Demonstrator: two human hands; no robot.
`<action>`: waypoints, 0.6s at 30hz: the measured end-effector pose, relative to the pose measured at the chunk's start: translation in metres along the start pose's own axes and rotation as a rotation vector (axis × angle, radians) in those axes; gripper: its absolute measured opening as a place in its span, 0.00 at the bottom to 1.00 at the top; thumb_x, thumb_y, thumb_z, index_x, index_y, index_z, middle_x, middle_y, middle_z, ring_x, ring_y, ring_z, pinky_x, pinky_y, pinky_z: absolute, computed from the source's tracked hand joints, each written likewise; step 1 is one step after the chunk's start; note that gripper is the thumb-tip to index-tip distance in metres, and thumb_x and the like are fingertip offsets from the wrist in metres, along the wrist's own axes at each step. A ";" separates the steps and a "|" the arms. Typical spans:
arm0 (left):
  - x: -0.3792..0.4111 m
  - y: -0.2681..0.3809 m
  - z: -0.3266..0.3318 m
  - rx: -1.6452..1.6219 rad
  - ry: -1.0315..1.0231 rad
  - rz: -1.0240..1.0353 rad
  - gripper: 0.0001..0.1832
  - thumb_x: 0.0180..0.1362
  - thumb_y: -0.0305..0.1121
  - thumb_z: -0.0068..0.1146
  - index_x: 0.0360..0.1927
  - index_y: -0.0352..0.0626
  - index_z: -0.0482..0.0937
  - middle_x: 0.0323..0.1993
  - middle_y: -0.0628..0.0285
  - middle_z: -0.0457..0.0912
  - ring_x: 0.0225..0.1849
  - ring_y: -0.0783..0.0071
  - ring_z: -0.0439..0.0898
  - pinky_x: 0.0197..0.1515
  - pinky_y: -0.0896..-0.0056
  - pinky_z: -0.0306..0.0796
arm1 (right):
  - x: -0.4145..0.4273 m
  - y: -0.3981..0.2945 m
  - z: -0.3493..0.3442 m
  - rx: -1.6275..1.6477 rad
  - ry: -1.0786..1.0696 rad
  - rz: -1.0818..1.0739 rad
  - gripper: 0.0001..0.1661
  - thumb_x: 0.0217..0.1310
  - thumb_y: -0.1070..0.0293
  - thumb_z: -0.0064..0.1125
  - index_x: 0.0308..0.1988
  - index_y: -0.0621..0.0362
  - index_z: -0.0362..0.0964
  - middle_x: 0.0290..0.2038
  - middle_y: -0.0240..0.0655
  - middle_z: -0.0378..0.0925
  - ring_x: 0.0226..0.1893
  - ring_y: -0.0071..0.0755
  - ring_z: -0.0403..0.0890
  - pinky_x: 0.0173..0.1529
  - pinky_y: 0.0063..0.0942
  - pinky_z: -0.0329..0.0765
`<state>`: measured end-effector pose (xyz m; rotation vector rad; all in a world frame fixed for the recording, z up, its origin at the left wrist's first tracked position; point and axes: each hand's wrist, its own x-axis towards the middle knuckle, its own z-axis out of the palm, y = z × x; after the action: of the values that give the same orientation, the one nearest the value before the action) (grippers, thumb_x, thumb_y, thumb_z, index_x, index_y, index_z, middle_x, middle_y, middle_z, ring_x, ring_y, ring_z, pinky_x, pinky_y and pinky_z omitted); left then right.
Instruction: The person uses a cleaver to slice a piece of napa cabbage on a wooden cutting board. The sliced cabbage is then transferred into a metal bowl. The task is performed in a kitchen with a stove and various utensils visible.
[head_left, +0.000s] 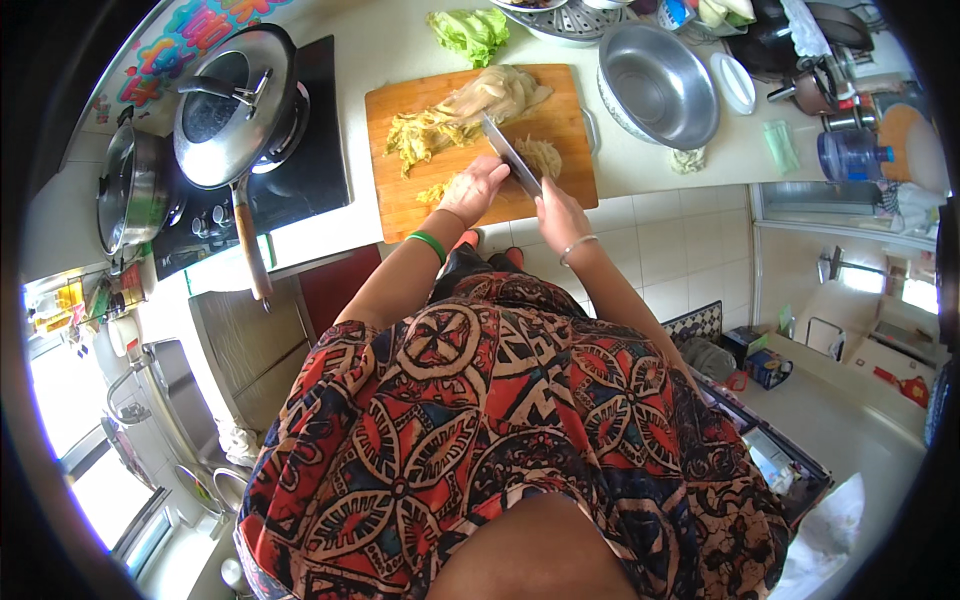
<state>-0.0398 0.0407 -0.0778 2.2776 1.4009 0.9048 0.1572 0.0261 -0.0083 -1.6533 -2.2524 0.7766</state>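
On a wooden cutting board (390, 176) at the counter's edge lies a bunch of pale, yellow-edged leafy cabbage (487, 97). My right hand (561, 217) grips a wide-bladed kitchen knife (512, 156), its blade slanting up and left across the board. My left hand (474, 191) rests at the board's near side, its fingertips against or very near the blade; whether it presses on anything beneath is hidden. Thin shreds (540, 156) are heaped right of the knife. Small yellow pieces (433, 194) lie left of my left hand.
A steel basin (656, 86) stands right of the board, and a green lettuce leaf (471, 36) lies behind it. To the left, a lidded wok (232, 112) sits on the black gas stove (322, 135), its wooden handle (251, 247) jutting past the counter edge. A pot (135, 187) stands farther left.
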 end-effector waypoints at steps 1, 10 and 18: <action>-0.001 -0.001 0.001 0.005 -0.011 0.003 0.07 0.53 0.27 0.55 0.37 0.44 0.74 0.39 0.58 0.76 0.47 0.55 0.75 0.48 0.59 0.73 | -0.008 0.002 -0.007 -0.018 -0.002 -0.004 0.11 0.65 0.70 0.48 0.46 0.61 0.62 0.39 0.53 0.77 0.40 0.62 0.78 0.43 0.54 0.74; 0.000 0.004 0.003 0.084 -0.034 0.010 0.10 0.51 0.25 0.51 0.38 0.44 0.76 0.39 0.60 0.75 0.48 0.58 0.74 0.50 0.62 0.73 | -0.019 -0.005 -0.026 0.002 -0.064 -0.013 0.11 0.64 0.72 0.49 0.46 0.61 0.63 0.40 0.52 0.77 0.40 0.62 0.78 0.42 0.54 0.74; -0.003 0.007 -0.004 0.115 -0.096 -0.005 0.10 0.53 0.29 0.56 0.40 0.45 0.76 0.43 0.61 0.76 0.50 0.61 0.74 0.50 0.61 0.72 | 0.006 0.000 0.010 -0.038 0.005 -0.054 0.11 0.65 0.70 0.45 0.47 0.59 0.62 0.40 0.50 0.78 0.39 0.61 0.79 0.41 0.54 0.75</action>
<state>-0.0389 0.0340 -0.0717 2.3663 1.4505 0.7205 0.1506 0.0287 -0.0169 -1.6020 -2.3117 0.7200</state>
